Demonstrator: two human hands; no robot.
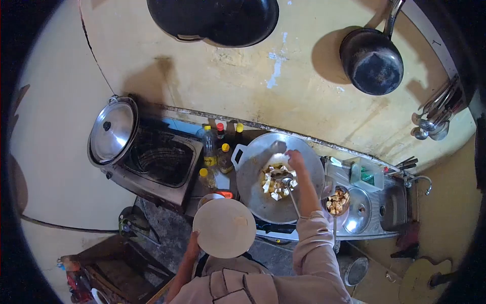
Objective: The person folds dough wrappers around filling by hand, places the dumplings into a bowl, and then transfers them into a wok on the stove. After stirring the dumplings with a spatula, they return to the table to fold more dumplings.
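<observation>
My left hand [194, 242] grips the left edge of a pale round plate [220, 230], held in front of my body. A small beige patch or piece [243, 221] shows on its right side. My right hand [295, 159] is above a large metal wok [248, 187], its fingers curled together. What they hold, if anything, is too small to make out. White cut pieces [276, 194] lie in the oil in the wok's middle. A ladle or spatula [287, 181] rests among them, its handle leaning over the near rim beside my right forearm.
Right of the wok, a strainer [337, 201] holds browned pieces, near a sink [392, 209] and a plastic tub [368, 175]. Several bottles [209, 147] stand left of the wok. Further left is a stove-like metal unit [162, 175] with a lidded pot [114, 131]. Pans [374, 61] hang on the wall.
</observation>
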